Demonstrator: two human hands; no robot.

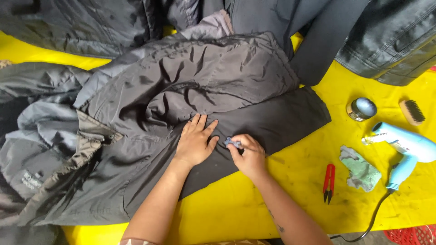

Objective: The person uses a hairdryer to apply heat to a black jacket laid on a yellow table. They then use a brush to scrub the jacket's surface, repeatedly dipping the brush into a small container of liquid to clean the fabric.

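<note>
Head view: left hand (195,143) is pressed flat, fingers spread, on a dark grey jacket (181,113) laid across the yellow table (281,190). A small bluish cloth wad (233,143) is pinched in the right hand (247,156) against the fabric. Red thread snips (329,181), hairdryer (406,149) lie right.

Bright, even daylight; soft short shadows; sharp focus; faint sheen on dark fabric.
</note>
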